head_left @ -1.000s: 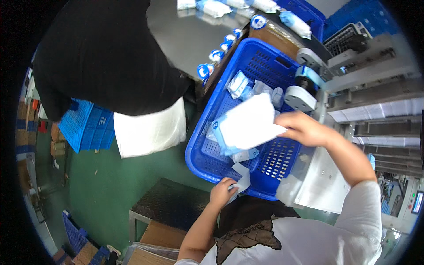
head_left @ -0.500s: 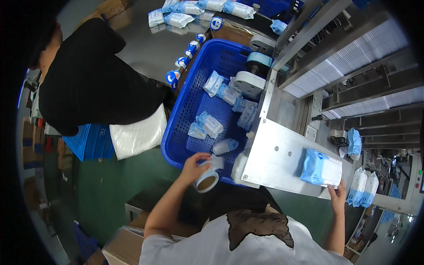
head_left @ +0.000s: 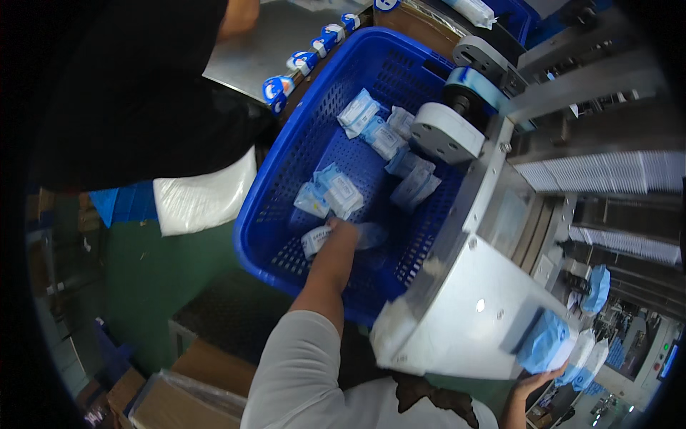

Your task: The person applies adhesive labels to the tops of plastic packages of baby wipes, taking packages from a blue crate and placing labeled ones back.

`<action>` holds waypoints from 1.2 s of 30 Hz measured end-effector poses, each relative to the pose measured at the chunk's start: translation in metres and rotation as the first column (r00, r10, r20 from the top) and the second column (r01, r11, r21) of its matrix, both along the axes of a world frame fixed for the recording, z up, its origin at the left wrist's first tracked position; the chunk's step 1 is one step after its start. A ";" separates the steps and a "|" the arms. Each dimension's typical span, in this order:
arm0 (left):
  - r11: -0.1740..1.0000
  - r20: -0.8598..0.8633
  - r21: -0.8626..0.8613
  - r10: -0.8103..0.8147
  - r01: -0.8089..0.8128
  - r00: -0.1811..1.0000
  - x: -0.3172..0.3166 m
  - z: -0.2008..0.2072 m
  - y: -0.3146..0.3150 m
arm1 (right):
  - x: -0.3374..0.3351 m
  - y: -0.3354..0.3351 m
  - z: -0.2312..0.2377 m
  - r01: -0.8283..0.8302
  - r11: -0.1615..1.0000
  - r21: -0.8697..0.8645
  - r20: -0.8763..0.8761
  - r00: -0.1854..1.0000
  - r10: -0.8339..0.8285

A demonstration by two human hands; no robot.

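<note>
My left hand [head_left: 344, 233] reaches down into the blue perforated basket [head_left: 251, 207]. Its fingers are curled against a white printed roll [head_left: 313, 242], whose core is turned out of sight. A pale blue wipes pack [head_left: 371, 235] lies just right of that hand. More blue-and-white wipes packs [head_left: 343, 195] lie on the basket's bottom. Over at the right, my right hand [head_left: 537, 383] grips the lower end of a blue-and-white wipes pack [head_left: 546, 343]. That pack rests on the outer corner of a metal plate [head_left: 464, 314]; the fingertips are partly behind it.
A machine roller with grey end pieces [head_left: 446, 134] overhangs the basket's right side. Two packs [head_left: 587, 361] stand beyond the plate. A person in black [head_left: 136, 93] is at the left, near a white plastic-wrapped bundle [head_left: 207, 193]. Cardboard boxes [head_left: 186, 400] stand at lower left.
My left hand has moved from the basket's near rim into the basket with the roll. My view has shifted, and the pack at my right hand now looks more upright, at the plate's edge.
</note>
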State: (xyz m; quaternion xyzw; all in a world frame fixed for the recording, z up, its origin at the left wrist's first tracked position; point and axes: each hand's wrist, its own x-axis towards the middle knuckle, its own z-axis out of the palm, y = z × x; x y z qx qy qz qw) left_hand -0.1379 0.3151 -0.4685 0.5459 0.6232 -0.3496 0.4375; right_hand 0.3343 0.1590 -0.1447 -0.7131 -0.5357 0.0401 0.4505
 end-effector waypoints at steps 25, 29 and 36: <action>0.512 0.816 -0.084 0.528 -0.855 0.236 -0.063 0.137 -0.050 | -0.021 0.010 0.001 -0.131 0.985 -0.112 0.028 0.990 0.135; 0.448 0.864 0.277 0.271 -0.850 0.425 -0.085 0.313 -0.074 | -0.026 0.014 0.015 -0.198 0.971 -0.131 0.020 0.979 0.203; 0.405 0.560 0.729 0.111 -0.552 0.821 0.030 0.527 -0.141 | -0.009 0.012 0.031 -0.447 0.892 -0.066 -0.345 0.849 0.400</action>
